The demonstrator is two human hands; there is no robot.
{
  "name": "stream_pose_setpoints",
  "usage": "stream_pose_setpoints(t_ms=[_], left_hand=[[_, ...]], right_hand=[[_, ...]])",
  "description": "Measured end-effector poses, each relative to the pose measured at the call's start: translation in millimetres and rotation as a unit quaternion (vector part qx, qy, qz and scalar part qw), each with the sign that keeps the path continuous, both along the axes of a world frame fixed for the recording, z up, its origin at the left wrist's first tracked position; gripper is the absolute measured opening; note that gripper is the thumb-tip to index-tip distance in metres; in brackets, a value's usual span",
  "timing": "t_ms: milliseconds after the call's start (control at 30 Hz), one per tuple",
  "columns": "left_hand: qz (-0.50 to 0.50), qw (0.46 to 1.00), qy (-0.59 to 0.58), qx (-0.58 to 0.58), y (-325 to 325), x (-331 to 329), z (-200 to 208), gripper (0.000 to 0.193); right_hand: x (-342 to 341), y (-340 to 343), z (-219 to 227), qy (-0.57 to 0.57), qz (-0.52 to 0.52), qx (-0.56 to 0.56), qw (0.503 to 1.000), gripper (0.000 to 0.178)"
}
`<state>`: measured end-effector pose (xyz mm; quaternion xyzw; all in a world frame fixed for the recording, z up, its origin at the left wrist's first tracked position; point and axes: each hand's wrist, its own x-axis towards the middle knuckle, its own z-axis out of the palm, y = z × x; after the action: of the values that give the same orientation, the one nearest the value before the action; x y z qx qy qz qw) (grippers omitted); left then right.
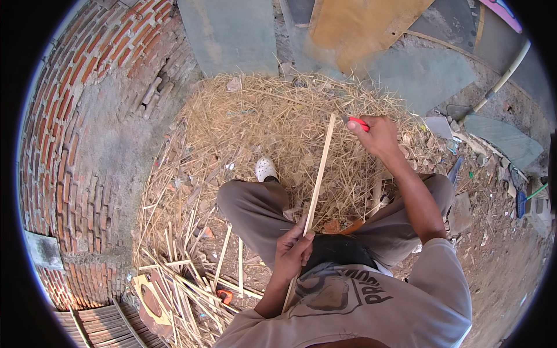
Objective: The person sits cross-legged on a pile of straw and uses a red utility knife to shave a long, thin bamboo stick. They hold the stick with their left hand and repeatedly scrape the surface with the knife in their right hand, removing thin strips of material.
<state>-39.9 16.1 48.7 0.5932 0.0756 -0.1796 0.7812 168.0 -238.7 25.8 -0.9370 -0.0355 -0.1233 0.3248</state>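
Pale wood shows first: a long, slim, straight-edged strip (pixel 321 174) of light tan runs through the left hand (pixel 294 246), whose fingers are clenched around its lower part, just above the lap. The strip slants up and slightly to the right, over the gap between both bent knees, and its lower end passes beside the left forearm, in front of the printed beige shirt (pixel 371 296). The right hand (pixel 380 136) grasps a short, bright red-handled tool (pixel 358 122), its tip just beside the strip's upper end; whether they touch, I cannot tell.

Beneath, a thick mat of straw-coloured shavings (pixel 243 133) covers the ground around 1 white, perforated clog (pixel 266 168) and the brown-grey trousers (pixel 255 211). A loose pile of pale, narrow sticks (pixel 197 296) lies at the lower left, near the left elbow.

On the left, a worn red-brick wall (pixel 64 174) with grey mortar bounds the place. Along the far edge stand flat blue-grey sheets (pixel 232 35) and 1 rusty-tan panel (pixel 360 35). The strip's upper end stands well apart from both borders. To the right of the right arm, brown, littered earth (pixel 499 249) stretches toward a grey hollow block (pixel 539 214), leaving elbow room on that side.
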Motion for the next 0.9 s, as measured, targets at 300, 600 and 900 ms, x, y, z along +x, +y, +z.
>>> stream_pose_setpoints(t_ms=[300,600,900], left_hand=[[0.004,0.999,-0.020,-0.047,-2,10,0,0.046],[-0.001,0.999,-0.031,-0.017,-6,13,4,0.045],[-0.009,0.999,-0.041,-0.018,-5,11,1,0.046]], right_hand=[[-49,39,-3,-0.153,0.179,-0.071,0.969,0.064],[-34,35,-9,-0.165,0.179,-0.070,0.967,0.065],[-21,31,-16,-0.193,0.138,-0.077,0.968,0.061]])
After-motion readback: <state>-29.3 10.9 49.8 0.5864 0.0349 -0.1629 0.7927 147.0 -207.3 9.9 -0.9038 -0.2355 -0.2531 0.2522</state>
